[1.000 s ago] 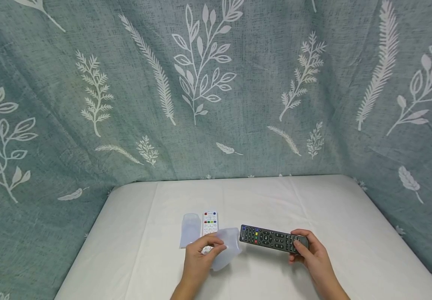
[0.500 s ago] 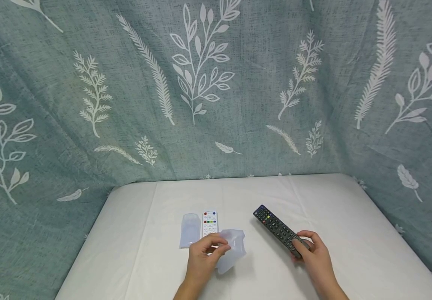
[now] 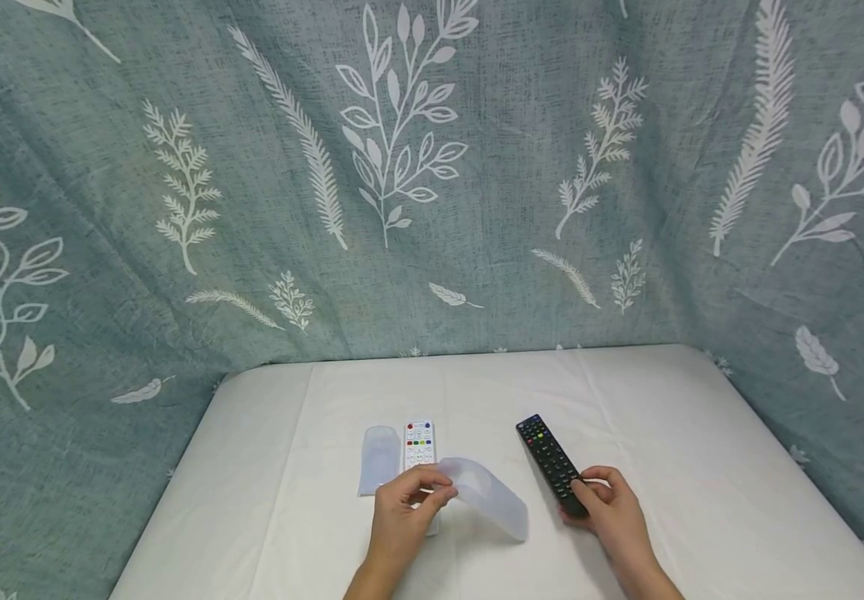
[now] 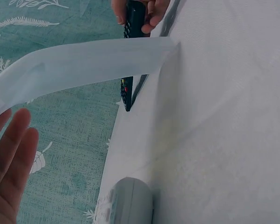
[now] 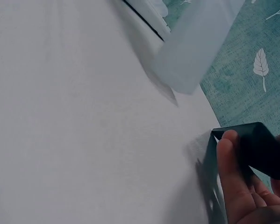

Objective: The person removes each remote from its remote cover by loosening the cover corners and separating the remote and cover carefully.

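Note:
My left hand pinches one end of a translucent silicone remote cover between thumb and fingers. The cover bends out to the right, its free end hanging low over the table; the left wrist view shows this cover as a long pale strip. In my right hand is a black remote control, gripped at its near end, buttons up and far end angled to the left. Partly behind my left hand lies a white remote control with coloured buttons.
Another translucent cover lies flat just left of the white remote. Everything rests on a white-clothed table. A green leaf-patterned curtain hangs behind and along both sides.
The black remote has swung from nearly sideways to pointing away, its far end moving right then slightly back. The cover's free end has unfolded and extended to the right.

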A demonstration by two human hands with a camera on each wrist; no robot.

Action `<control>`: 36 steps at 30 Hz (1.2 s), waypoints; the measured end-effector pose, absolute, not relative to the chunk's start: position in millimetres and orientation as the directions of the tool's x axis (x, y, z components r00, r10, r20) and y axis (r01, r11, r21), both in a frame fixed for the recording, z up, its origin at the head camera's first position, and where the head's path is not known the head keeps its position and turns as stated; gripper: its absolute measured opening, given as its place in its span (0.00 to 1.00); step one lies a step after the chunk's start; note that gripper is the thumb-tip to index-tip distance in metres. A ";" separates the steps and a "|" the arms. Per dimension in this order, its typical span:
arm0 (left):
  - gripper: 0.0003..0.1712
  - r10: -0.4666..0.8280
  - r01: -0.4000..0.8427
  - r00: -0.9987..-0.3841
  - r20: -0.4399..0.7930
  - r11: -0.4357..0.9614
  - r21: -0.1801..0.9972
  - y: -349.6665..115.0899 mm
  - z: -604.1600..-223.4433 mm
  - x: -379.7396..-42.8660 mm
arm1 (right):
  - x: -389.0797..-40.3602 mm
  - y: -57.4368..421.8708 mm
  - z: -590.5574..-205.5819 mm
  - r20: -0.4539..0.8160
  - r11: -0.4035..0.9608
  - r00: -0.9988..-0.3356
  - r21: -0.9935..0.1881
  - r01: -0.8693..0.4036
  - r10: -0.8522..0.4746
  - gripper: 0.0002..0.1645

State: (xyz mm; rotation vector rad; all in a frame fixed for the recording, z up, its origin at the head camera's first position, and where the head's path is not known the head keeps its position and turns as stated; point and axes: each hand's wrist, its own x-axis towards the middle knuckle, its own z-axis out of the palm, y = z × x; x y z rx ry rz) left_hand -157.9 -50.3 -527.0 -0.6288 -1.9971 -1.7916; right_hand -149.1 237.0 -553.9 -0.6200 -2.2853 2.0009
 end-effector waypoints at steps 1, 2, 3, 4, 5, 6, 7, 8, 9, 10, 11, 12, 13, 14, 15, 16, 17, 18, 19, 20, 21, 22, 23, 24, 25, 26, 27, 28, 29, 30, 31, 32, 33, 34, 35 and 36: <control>0.05 0.075 0.566 -0.824 0.562 0.077 0.821 -50.1 -527.0 -157.7 | -149.0 236.3 -554.6 -0.223 0.107 -0.922 -0.957 0.268 0.317 0.22; 0.05 0.077 0.569 -0.822 0.564 0.068 0.820 -49.9 -527.0 -157.8 | -149.0 235.6 -555.1 -0.219 0.134 -0.923 -0.953 0.272 0.316 0.22; 0.05 0.079 0.572 -0.820 0.567 0.061 0.818 -49.8 -527.0 -157.9 | -148.8 234.9 -555.4 -0.214 0.161 -0.925 -0.948 0.274 0.315 0.21; 0.05 0.082 0.573 -0.819 0.568 0.054 0.818 -49.7 -527.0 -158.1 | -148.6 234.4 -555.7 -0.209 0.192 -0.926 -0.941 0.277 0.314 0.21; 0.05 0.084 0.573 -0.818 0.569 0.048 0.818 -49.7 -527.2 -158.2 | -148.6 233.9 -555.9 -0.204 0.218 -0.927 -0.935 0.280 0.316 0.21; 0.05 0.086 0.573 -0.818 0.569 0.043 0.818 -49.9 -527.3 -158.4 | -148.7 233.4 -556.0 -0.200 0.249 -0.926 -0.925 0.286 0.319 0.21; 0.05 0.089 0.570 -0.820 0.565 0.041 0.821 -50.0 -527.3 -158.7 | -148.8 232.9 -555.8 -0.199 0.275 -0.925 -0.915 0.294 0.325 0.21; 0.05 0.093 0.563 -0.825 0.558 0.039 0.826 -50.2 -527.3 -159.0 | -149.0 232.5 -555.5 -0.198 0.302 -0.922 -0.904 0.303 0.332 0.20; 0.05 0.097 0.553 -0.831 0.548 0.039 0.832 -50.5 -527.3 -159.4 | -149.0 232.2 -555.3 -0.199 0.325 -0.921 -0.893 0.311 0.335 0.20; 0.05 0.101 0.538 -0.840 0.533 0.038 0.842 -50.7 -527.2 -159.7 | -149.2 231.9 -555.1 -0.198 0.344 -0.920 -0.884 0.317 0.339 0.20; 0.05 0.105 0.518 -0.852 0.512 0.038 0.854 -50.9 -526.9 -160.2 | -149.4 231.6 -554.8 -0.198 0.363 -0.919 -0.874 0.323 0.341 0.20; 0.05 0.108 0.492 -0.867 0.486 0.038 0.870 -51.2 -526.6 -160.8 | -149.6 231.4 -554.7 -0.195 0.383 -0.919 -0.865 0.325 0.342 0.20; 0.05 0.109 0.460 -0.884 0.454 0.035 0.887 -51.5 -526.0 -161.3 | -149.5 231.0 -554.6 -0.189 0.394 -0.921 -0.861 0.322 0.339 0.20; 0.04 0.110 0.429 -0.899 0.423 0.033 0.903 -51.7 -525.3 -161.9 | -149.6 230.8 -554.8 -0.185 0.401 -0.924 -0.859 0.318 0.335 0.20; 0.04 0.111 0.396 -0.914 0.391 0.027 0.918 -51.8 -524.7 -162.7 | -149.4 230.6 -555.0 -0.180 0.407 -0.927 -0.859 0.311 0.329 0.19; 0.04 0.110 0.365 -0.926 0.360 0.021 0.931 -52.0 -524.1 -163.6 | -149.6 230.3 -555.1 -0.174 0.412 -0.930 -0.859 0.305 0.325 0.19; 0.05 0.110 0.336 -0.937 0.332 0.015 0.942 -52.2 -523.7 -164.5 | -149.7 230.2 -555.6 -0.169 0.417 -0.932 -0.859 0.299 0.321 0.19; 0.05 0.110 0.313 -0.944 0.310 0.011 0.950 -52.3 -523.5 -165.6 | -149.9 230.2 -556.0 -0.164 0.421 -0.934 -0.858 0.294 0.318 0.19; 0.06 0.110 0.297 -0.949 0.295 0.003 0.955 -52.4 -523.2 -166.6 | -149.9 230.0 -556.2 -0.160 0.423 -0.936 -0.859 0.289 0.315 0.19; 0.07 0.111 0.286 -0.952 0.284 -0.001 0.958 -52.4 -523.2 -167.8 | -150.1 229.9 -556.4 -0.155 0.429 -0.937 -0.857 0.285 0.313 0.19; 0.08 0.110 0.276 -0.955 0.275 -0.007 0.961 -52.5 -523.4 -169.1 | -150.1 229.7 -556.4 -0.150 0.438 -0.938 -0.854 0.282 0.311 0.19; 0.09 0.111 0.271 -0.956 0.270 -0.007 0.962 -52.6 -523.5 -170.3 | -150.4 229.6 -556.5 -0.140 0.455 -0.941 -0.847 0.275 0.307 0.19; 0.10 0.112 0.267 -0.957 0.267 -0.011 0.964 -52.7 -523.7 -171.4 | -150.3 229.4 -556.4 -0.132 0.474 -0.943 -0.838 0.272 0.307 0.19; 0.11 0.114 0.264 -0.958 0.264 -0.010 0.964 -52.8 -523.8 -172.7 | -150.2 229.2 -556.1 -0.125 0.490 -0.944 -0.829 0.269 0.307 0.19; 0.13 0.119 0.260 -0.958 0.260 -0.017 0.965 -52.8 -524.1 -174.0 | -150.0 229.2 -555.9 -0.117 0.506 -0.945 -0.821 0.264 0.304 0.19; 0.15 0.125 0.255 -0.959 0.256 -0.021 0.967 -52.8 -524.4 -175.3 | -150.0 229.2 -556.0 -0.112 0.518 -0.946 -0.814 0.263 0.304 0.19; 0.16 0.132 0.249 -0.959 0.251 -0.027 0.968 -52.8 -524.8 -176.7 | -149.9 229.5 -556.2 -0.109 0.527 -0.946 -0.808 0.263 0.304 0.19; 0.18 0.139 0.239 -0.960 0.241 -0.031 0.970 -52.6 -525.2 -178.3 | -149.9 229.9 -556.5 -0.105 0.541 -0.947 -0.799 0.263 0.305 0.19; 0.20 0.147 0.225 -0.962 0.228 -0.041 0.974 -52.4 -525.5 -179.7 | -149.8 230.4 -556.8 -0.106 0.545 -0.945 -0.795 0.267 0.309 0.19; 0.22 0.154 0.210 -0.964 0.215 -0.048 0.976 -52.1 -525.7 -181.1 | -150.1 231.2 -557.2 -0.098 0.554 -0.947 -0.790 0.262 0.306 0.19; 0.24 0.160 0.194 -0.966 0.201 -0.057 0.979 -51.7 -525.8 -182.3 | -150.1 232.1 -557.9 -0.090 0.568 -0.948 -0.782 0.257 0.305 0.19; 0.26 0.164 0.175 -0.969 0.183 -0.062 0.983 -50.9 -525.9 -183.7 | -150.3 233.2 -558.4 -0.083 0.583 -0.949 -0.772 0.253 0.303 0.19; 0.28 0.165 0.156 -0.972 0.165 -0.067 0.985 -50.1 -526.3 -185.1 | -150.5 234.3 -558.8 -0.074 0.600 -0.951 -0.760 0.249 0.300 0.19; 0.30 0.163 0.136 -0.976 0.146 -0.074 0.988 -48.9 -526.7 -186.4 | -150.7 235.2 -559.2 -0.066 0.619 -0.952 -0.746 0.245 0.298 0.19; 0.31 0.162 0.118 -0.978 0.130 -0.083 0.990 -47.6 -527.1 -187.6 | -150.9 236.1 -559.7 -0.056 0.636 -0.954 -0.734 0.240 0.295 0.18; 0.33 0.160 0.102 -0.980 0.116 -0.093 0.990 -46.2 -527.5 -188.8 | -151.0 236.5 -560.2 -0.049 0.652 -0.954 -0.720 0.238 0.295 0.18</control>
